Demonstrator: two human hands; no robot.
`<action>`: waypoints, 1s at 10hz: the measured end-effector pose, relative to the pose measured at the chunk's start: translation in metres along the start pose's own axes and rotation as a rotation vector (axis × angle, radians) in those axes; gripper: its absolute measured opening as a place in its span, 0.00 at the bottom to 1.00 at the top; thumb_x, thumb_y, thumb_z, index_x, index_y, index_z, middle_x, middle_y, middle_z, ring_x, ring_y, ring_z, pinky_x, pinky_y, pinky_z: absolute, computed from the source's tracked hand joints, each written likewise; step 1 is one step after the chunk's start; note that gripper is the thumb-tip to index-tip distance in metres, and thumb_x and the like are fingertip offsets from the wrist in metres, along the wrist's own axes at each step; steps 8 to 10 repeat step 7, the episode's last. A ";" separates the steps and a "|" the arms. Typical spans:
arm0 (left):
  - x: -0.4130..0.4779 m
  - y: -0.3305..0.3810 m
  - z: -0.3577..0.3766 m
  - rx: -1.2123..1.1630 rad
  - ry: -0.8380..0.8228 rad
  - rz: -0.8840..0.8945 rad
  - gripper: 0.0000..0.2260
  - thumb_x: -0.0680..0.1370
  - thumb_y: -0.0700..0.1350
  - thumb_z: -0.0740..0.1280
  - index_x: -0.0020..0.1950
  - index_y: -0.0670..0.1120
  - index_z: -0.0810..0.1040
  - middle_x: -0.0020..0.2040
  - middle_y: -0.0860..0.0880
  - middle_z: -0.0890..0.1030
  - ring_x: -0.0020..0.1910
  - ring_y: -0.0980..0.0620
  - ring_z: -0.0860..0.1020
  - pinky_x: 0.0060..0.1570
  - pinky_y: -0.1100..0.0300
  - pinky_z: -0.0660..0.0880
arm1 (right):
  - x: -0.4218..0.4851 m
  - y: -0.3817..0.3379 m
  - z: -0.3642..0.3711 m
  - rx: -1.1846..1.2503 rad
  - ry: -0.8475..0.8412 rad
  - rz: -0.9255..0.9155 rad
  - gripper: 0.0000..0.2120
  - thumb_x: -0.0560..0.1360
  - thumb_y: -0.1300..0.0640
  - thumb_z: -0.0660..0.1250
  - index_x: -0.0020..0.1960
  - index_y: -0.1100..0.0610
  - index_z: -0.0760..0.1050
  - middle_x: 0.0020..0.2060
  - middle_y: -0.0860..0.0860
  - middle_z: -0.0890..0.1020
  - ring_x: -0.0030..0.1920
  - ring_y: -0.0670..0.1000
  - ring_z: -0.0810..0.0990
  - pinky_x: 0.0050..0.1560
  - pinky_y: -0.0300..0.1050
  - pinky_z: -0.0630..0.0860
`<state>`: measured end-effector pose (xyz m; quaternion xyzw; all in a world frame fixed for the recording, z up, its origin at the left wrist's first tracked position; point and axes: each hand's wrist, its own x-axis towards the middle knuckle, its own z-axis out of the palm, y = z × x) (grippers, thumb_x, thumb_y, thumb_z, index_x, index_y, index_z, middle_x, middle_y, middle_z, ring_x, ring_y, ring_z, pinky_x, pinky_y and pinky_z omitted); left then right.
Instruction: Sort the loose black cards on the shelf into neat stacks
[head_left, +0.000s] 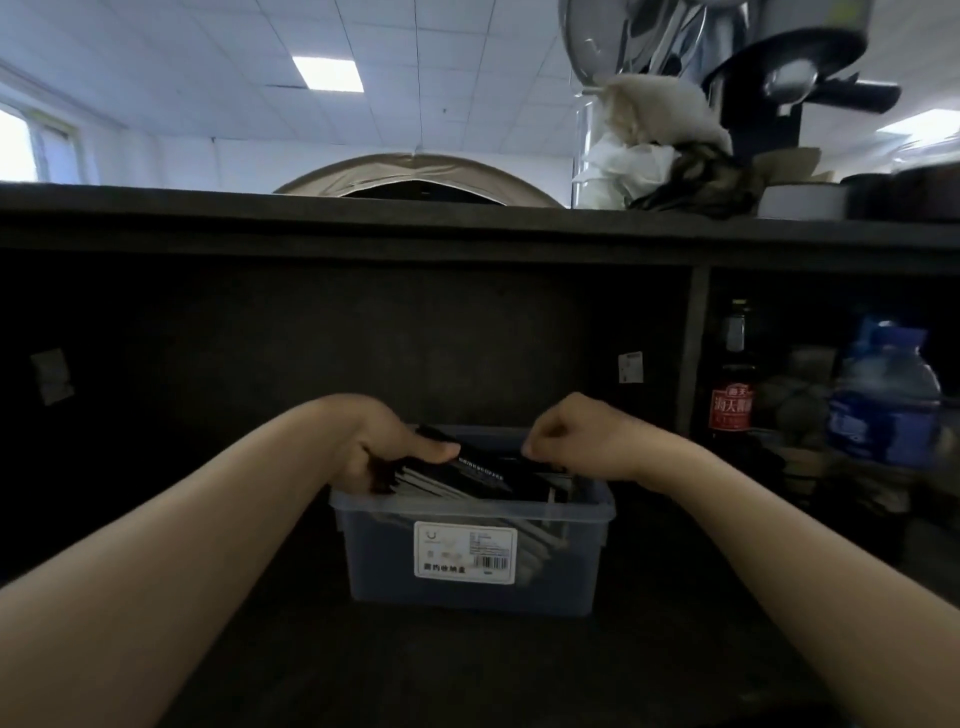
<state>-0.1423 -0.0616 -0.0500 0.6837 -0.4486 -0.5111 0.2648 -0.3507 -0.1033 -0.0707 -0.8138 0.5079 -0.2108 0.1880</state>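
left hand (382, 447) fingers grasping black cards (467, 475) in one bin (472, 566); right hand (576, 441) fingers clenched

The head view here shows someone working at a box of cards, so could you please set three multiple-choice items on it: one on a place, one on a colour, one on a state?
1. Where is the clear plastic box?
A. On the shelf board, in the left compartment
B. On top of the shelf unit
C. In the right compartment, beside the bottles

2. What colour is the label on the dark sauce bottle?
A. Green
B. Red
C. Yellow

3. What is the left hand doing?
A. Resting flat on the shelf
B. Holding the water bottle
C. Gripping a bundle of black cards over the box

Answers: 1 A, the box stands left of the divider. 2 B, the label is red with white characters. 3 C, thumb lies on top of the bundle, fingers beneath it.
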 end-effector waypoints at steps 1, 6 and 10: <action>0.012 0.005 0.007 0.124 -0.067 -0.093 0.31 0.66 0.42 0.76 0.66 0.40 0.70 0.62 0.37 0.77 0.60 0.37 0.77 0.61 0.39 0.72 | 0.007 0.008 0.012 0.015 0.189 -0.069 0.10 0.78 0.60 0.62 0.47 0.56 0.82 0.43 0.50 0.81 0.38 0.40 0.76 0.33 0.26 0.71; 0.016 -0.005 0.037 0.677 0.163 -0.065 0.27 0.80 0.62 0.53 0.69 0.44 0.69 0.64 0.40 0.77 0.60 0.44 0.78 0.63 0.51 0.73 | 0.006 0.013 0.032 0.012 0.317 -0.120 0.12 0.76 0.66 0.60 0.43 0.58 0.81 0.40 0.50 0.80 0.40 0.43 0.77 0.38 0.30 0.72; 0.013 -0.015 0.043 0.701 0.515 0.342 0.16 0.83 0.51 0.54 0.63 0.44 0.74 0.54 0.43 0.79 0.54 0.46 0.79 0.52 0.54 0.76 | -0.006 0.010 0.030 0.031 0.540 -0.199 0.10 0.77 0.65 0.61 0.42 0.56 0.78 0.37 0.47 0.78 0.36 0.42 0.76 0.33 0.30 0.69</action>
